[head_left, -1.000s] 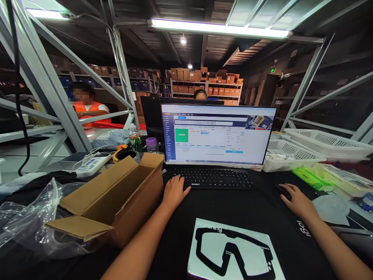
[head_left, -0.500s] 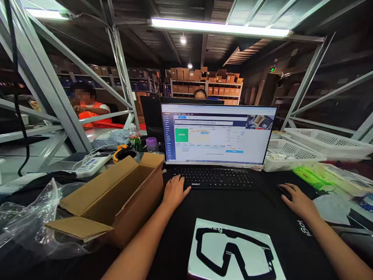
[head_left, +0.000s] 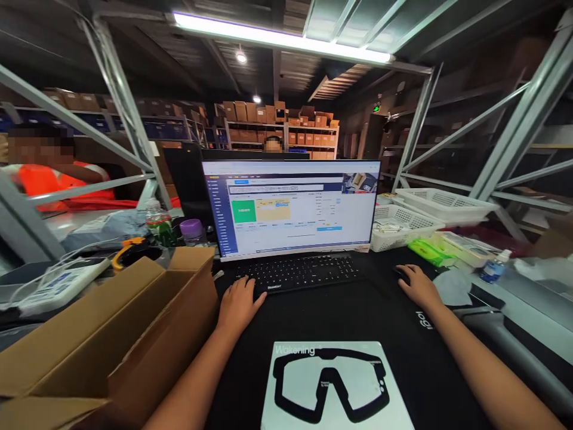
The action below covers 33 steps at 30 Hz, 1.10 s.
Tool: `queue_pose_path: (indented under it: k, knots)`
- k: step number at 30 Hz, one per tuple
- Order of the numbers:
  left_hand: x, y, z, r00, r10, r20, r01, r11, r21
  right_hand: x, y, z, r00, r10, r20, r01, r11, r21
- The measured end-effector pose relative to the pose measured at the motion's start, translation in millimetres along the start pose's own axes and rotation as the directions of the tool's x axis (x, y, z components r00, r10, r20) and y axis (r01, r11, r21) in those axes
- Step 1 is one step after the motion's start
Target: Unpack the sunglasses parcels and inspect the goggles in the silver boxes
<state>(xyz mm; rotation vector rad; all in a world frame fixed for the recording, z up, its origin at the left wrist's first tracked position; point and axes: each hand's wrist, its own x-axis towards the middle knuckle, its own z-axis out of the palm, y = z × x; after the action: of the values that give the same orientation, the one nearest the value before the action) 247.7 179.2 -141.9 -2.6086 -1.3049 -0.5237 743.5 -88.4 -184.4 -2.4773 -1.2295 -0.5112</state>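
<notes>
My left hand (head_left: 237, 304) rests at the left end of a black keyboard (head_left: 304, 273), fingers spread over the keys and thumb out to the side. My right hand (head_left: 419, 286) lies curved over a dark computer mouse (head_left: 401, 274), which is mostly covered by the fingers. Behind the keyboard stands a lit monitor (head_left: 295, 209) showing a web page with a green block and a small camera picture. Between my forearms, a white flat box (head_left: 329, 391) printed with black goggles and the word "Wakening" lies on the black mat (head_left: 286, 319).
An open cardboard box (head_left: 165, 334) stands left of my arm. Beyond it are a purple-lidded bottle (head_left: 192, 232) and a green-labelled bottle (head_left: 159, 222). White baskets (head_left: 398, 230), a green packet (head_left: 430, 252) and a spray bottle (head_left: 495, 267) sit at right. A person in orange (head_left: 58, 173) is far left.
The view has turned to the right, so everything sits further left in it. Both hands keep their places at the keyboard and the mouse. The on-screen search line and camera picture look different.
</notes>
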Motion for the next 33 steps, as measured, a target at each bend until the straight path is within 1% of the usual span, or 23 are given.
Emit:
queue_pose_path:
  k: [6,11,18,24,33]
  knots:
    - [3.3,-2.1,7.1,1.0,0.009,-0.009,-0.009,1.0,0.02,0.8,-0.1,3.3,0.999,0.017,-0.029,-0.017,1.0,0.001]
    - [4.0,-4.0,10.2,1.0,0.006,-0.001,-0.006,0.999,0.035,2.3,2.6,9.7,0.999,-0.003,-0.049,0.004,1.0,0.023]
    - [3.6,-3.4,5.6,1.0,0.007,0.026,-0.008,0.999,0.042,2.2,5.5,13.0,0.998,-0.005,-0.068,0.008,0.999,0.046]
    - [3.0,-2.1,1.3,1.0,0.004,0.028,-0.004,1.0,0.022,2.9,5.7,13.6,0.996,-0.007,-0.087,0.012,0.998,0.055]
    - [1.5,-0.9,-2.5,0.999,0.006,0.035,-0.006,1.0,0.008,1.3,6.7,13.7,0.994,-0.07,-0.088,0.079,0.992,0.098]
